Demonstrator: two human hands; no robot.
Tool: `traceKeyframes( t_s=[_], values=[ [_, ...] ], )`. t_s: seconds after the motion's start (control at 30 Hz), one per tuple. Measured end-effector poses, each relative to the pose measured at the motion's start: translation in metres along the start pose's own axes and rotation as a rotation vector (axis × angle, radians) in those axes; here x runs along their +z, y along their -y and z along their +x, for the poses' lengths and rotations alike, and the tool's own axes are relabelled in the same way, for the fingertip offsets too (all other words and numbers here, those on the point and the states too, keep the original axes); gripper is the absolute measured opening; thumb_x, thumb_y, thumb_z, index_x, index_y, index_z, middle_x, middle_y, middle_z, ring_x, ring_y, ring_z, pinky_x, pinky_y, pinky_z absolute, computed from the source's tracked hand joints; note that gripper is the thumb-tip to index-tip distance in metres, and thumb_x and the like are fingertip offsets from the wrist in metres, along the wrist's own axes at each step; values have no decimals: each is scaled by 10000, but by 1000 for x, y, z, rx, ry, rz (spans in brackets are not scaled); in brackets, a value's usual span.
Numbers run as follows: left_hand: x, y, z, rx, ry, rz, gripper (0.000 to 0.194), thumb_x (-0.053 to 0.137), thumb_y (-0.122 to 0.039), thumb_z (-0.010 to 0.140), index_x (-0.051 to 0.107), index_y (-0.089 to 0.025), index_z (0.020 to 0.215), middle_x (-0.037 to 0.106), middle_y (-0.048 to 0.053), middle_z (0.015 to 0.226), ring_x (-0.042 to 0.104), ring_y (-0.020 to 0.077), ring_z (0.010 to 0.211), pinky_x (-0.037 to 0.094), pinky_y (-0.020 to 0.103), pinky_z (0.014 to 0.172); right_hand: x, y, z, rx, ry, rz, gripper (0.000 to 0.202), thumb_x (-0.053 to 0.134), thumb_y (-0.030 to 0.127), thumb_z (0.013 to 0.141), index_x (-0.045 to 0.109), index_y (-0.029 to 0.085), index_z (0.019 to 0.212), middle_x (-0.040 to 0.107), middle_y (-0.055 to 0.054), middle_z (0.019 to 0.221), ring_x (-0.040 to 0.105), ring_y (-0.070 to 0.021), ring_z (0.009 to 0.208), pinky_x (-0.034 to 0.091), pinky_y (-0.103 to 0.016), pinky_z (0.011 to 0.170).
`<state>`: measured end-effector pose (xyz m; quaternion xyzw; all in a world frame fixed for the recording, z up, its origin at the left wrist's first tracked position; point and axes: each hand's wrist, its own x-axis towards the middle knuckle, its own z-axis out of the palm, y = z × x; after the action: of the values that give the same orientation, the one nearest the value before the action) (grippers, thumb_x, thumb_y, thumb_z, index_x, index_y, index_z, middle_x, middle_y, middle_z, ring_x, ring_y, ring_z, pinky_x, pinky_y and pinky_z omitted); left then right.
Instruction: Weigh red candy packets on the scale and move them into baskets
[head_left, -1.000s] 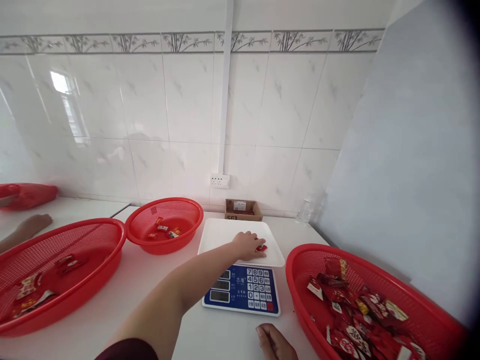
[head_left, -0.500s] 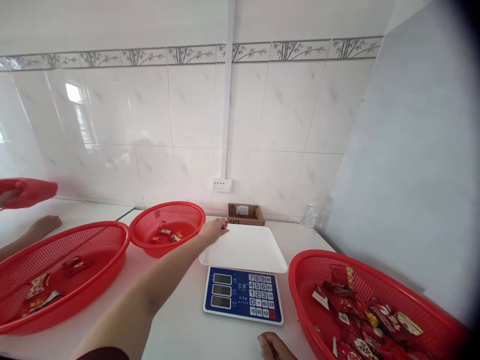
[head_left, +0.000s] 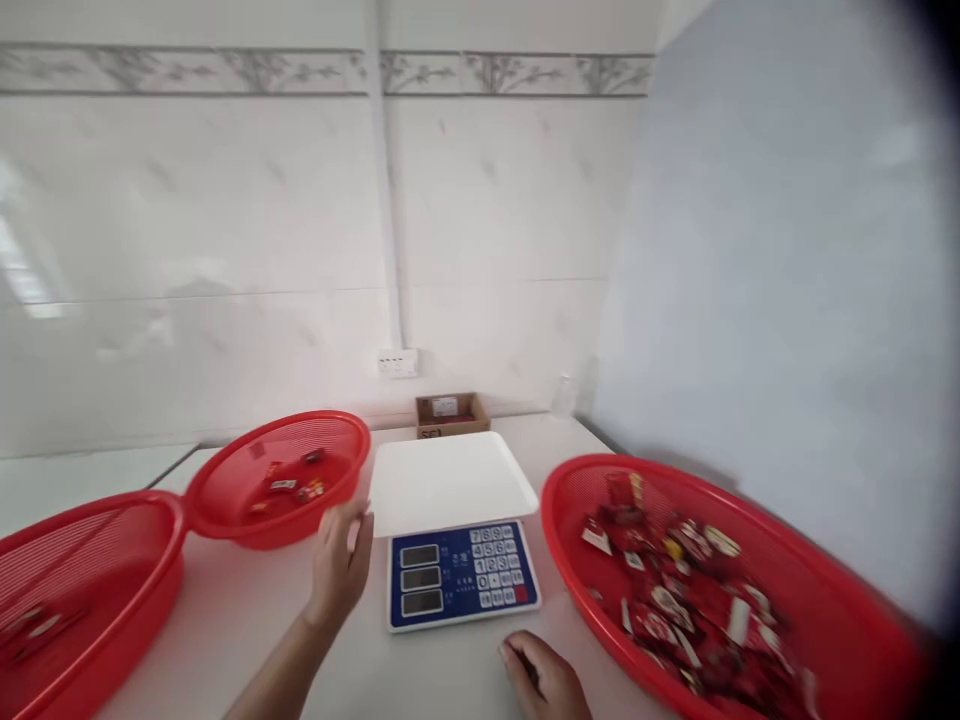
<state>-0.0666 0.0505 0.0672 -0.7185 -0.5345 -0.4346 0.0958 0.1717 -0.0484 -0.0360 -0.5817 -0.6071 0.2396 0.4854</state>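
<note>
My left hand (head_left: pixel 341 565) is open, thumb apart from the fingers, with nothing seen in it. It hovers between the small red basket (head_left: pixel 351 478) and the white weighing pan (head_left: pixel 450 480) of the scale. Below that pan lies the scale's blue keypad panel (head_left: pixel 463 575), with three displays. My right hand (head_left: pixel 546 678) rests in front of the scale, its fingers curled in; whatever they may hold is hidden. Beside it, the large right basket (head_left: pixel 566 510) is heaped with red-wrapped packets (head_left: pixel 675 590). A few small packets (head_left: pixel 285 487) lie in the small basket.
Another red basket (head_left: pixel 169 570) with some packets stands at the left. Behind the pan sits a small cardboard box (head_left: pixel 454 428). A clear plastic bottle (head_left: pixel 562 398) stands near the wall, below and right of a socket (head_left: pixel 397 363).
My left hand has drawn back from the pan's far edge, and the small packet has left its fingers. A dark red packet now shows in the small basket. The view has turned right.
</note>
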Motion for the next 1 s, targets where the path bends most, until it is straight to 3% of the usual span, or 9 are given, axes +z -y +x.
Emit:
traceKeyframes(
  t_s=[0.03,0.17,0.23,0.33,0.47,0.57,0.63,0.77,1.0],
  values=[
    [5,-12,-15,131,23,-147,209,335,-281,895,523,-211,954,628,75,834,599,207,803,471,325,719,-4,7,-1,-26,32,-33,368,408,437,831,570,193,609,546,5,558,499,-130,535,404,-205,521],
    [23,-55,-58,504,505,-435,191,387,-228,888,562,-268,951,636,36,715,596,177,643,471,284,586,-42,51,0,-170,162,-197,296,372,301,874,626,196,763,615,-17,699,552,-135,669,422,-219,631],
    [30,-71,-69,547,690,-483,219,361,-235,898,571,-276,944,636,39,712,601,182,653,477,283,577,-73,72,7,-264,214,-322,280,362,290,880,631,212,892,641,-29,783,560,-150,747,419,-249,714],
    [36,-79,-77,569,852,-541,225,352,-248,898,575,-269,898,639,35,723,610,182,670,487,271,578,-131,83,28,-116,89,-501,272,394,335,871,602,237,1016,639,-47,957,561,-172,896,410,-278,807],
    [39,-72,-76,543,907,-593,212,365,-257,896,576,-270,902,639,26,739,612,179,685,492,262,600,-198,46,52,188,124,-795,449,579,324,765,526,238,1202,477,-104,1290,455,-258,1149,369,-365,908],
    [38,-65,-73,443,888,-667,195,385,-273,893,578,-286,923,643,22,785,617,171,712,499,242,628,-225,9,58,397,230,-900,748,735,256,601,449,194,1289,419,-172,1336,434,-323,1173,381,-391,887],
    [37,-62,-72,396,878,-702,192,393,-281,892,583,-293,919,644,20,799,617,169,713,502,233,630,-230,-7,60,435,210,-838,742,741,204,576,474,173,1268,538,-171,1220,544,-292,1050,421,-350,826],
    [35,-61,-71,370,884,-718,202,382,-283,900,584,-283,901,639,15,794,612,164,710,497,228,635,-228,-11,76,381,119,-680,442,596,120,684,590,175,1123,672,-74,940,625,-190,804,448,-267,702],
    [37,-61,-73,405,912,-685,196,387,-256,902,583,-259,892,637,8,799,609,152,717,480,207,630,-231,0,110,383,-2,-560,422,429,213,829,449,182,1249,597,-76,1134,586,-149,904,443,-231,716]
  ],
)
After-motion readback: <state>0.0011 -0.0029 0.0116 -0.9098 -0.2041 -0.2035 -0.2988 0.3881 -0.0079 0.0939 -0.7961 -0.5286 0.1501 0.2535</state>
